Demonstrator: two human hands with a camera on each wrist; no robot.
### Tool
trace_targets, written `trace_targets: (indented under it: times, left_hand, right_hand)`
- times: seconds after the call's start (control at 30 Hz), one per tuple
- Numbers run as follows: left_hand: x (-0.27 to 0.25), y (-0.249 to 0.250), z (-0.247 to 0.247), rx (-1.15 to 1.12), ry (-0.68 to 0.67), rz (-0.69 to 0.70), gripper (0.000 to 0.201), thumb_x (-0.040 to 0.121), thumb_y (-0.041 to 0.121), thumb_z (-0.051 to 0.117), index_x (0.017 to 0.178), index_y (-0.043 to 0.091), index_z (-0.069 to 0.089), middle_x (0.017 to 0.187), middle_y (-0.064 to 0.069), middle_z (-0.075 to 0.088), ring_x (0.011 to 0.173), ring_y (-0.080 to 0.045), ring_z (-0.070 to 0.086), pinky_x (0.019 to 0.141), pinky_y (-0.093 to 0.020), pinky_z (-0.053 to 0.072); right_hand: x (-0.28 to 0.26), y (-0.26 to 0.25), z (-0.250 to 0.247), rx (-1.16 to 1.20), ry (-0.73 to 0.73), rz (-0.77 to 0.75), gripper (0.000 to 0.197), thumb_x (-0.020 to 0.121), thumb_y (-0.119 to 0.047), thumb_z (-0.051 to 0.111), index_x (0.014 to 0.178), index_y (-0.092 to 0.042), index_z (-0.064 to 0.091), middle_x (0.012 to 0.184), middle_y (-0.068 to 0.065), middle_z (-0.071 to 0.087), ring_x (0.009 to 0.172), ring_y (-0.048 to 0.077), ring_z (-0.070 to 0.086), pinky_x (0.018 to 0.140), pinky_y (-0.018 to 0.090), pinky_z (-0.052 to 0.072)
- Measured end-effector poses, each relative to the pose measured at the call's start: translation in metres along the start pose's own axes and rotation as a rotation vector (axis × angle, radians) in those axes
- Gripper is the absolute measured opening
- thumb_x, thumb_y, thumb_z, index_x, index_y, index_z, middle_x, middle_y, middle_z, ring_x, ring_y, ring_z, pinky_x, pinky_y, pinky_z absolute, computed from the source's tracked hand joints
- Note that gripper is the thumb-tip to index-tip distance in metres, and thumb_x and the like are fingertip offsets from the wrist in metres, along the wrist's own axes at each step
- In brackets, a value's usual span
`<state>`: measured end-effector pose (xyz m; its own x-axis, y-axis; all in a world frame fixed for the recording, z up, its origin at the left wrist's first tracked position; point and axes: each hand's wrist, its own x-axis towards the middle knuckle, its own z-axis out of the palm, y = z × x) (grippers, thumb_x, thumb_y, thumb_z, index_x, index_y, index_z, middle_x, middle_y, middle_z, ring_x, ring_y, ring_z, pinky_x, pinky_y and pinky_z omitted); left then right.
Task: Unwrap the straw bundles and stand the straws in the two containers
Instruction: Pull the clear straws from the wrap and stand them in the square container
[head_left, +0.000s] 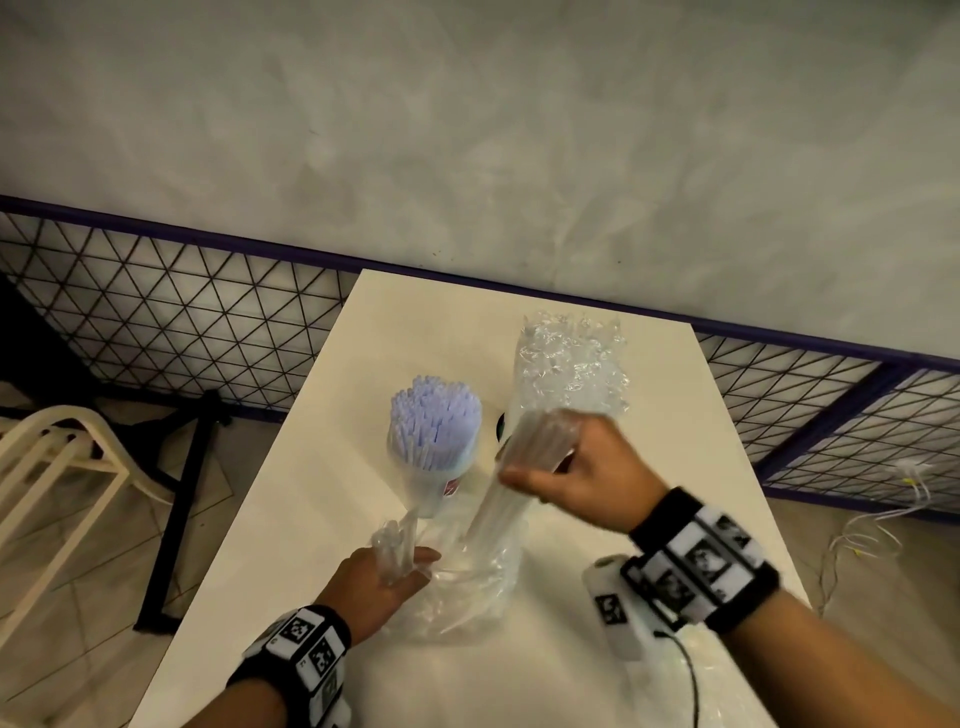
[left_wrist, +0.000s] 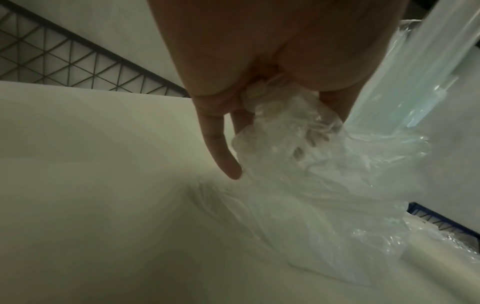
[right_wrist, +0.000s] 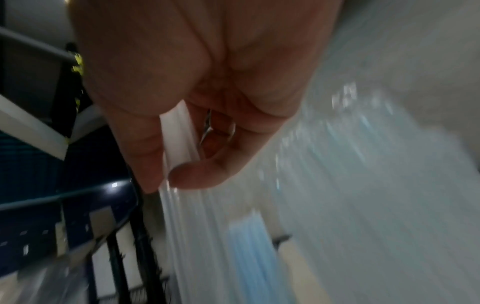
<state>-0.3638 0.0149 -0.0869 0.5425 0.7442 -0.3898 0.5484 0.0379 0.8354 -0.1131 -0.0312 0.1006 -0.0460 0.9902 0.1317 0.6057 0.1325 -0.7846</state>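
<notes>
On the white table stands a clear container full of pale blue-white straws. My right hand grips a bundle of clear straws, tilted, its lower end inside a loose clear wrapper. My left hand holds the crumpled near end of that wrapper against the table. In the left wrist view my fingers clutch the bunched wrapper. The right wrist view is blurred; the thumb and fingers close round the straws. Crinkled clear plastic rises behind my right hand.
A white chair and a black table leg stand at the left. Wire mesh fencing runs behind the table. Cables lie on the floor at the right. More clear plastic lies at the table's near right.
</notes>
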Motion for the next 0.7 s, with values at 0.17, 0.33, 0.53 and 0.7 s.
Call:
trace_targets:
  times: [0.17,0.33,0.53,0.7]
  left_hand:
    - [0.001,-0.002,0.0,0.012,-0.004,0.003,0.036,0.063,0.068,0.06,0.096,0.056,0.067,0.103,0.023,0.072,0.101,0.0,0.066,0.101,-0.035,0.048]
    - [0.004,-0.005,0.0,0.046,-0.02,0.005,0.037,0.064,0.069,0.058,0.098,0.056,0.067,0.105,0.021,0.072,0.102,-0.002,0.065,0.101,-0.036,0.048]
    - [0.004,-0.003,0.0,0.058,-0.016,-0.002,0.037,0.063,0.068,0.058,0.097,0.057,0.067,0.102,0.021,0.072,0.1,-0.002,0.066,0.1,-0.035,0.048]
    - [0.003,0.0,0.001,0.053,-0.01,-0.002,0.025,0.07,0.055,0.063,0.094,0.057,0.067,0.101,0.026,0.071,0.099,0.0,0.065,0.099,-0.033,0.048]
  right_hand:
    - [0.005,-0.043,-0.092,-0.052,0.089,0.052,0.022,0.075,-0.027,0.081,0.091,-0.011,0.077,0.082,0.003,0.076,0.057,0.014,0.067,0.054,0.029,0.055]
    - [0.011,-0.048,-0.138,-0.242,0.145,0.056,0.017,0.078,-0.028,0.079,0.09,-0.016,0.077,0.073,-0.005,0.073,0.054,0.018,0.066,0.054,0.023,0.052]
    - [0.019,-0.026,-0.138,-0.235,0.132,0.078,0.012,0.08,-0.026,0.079,0.091,-0.02,0.076,0.079,-0.006,0.075,0.059,0.018,0.069,0.065,0.031,0.058]
    - [0.023,0.009,-0.12,-0.219,0.048,0.15,0.021,0.08,-0.028,0.078,0.097,-0.017,0.075,0.092,-0.005,0.075,0.068,0.011,0.069,0.071,0.029,0.057]
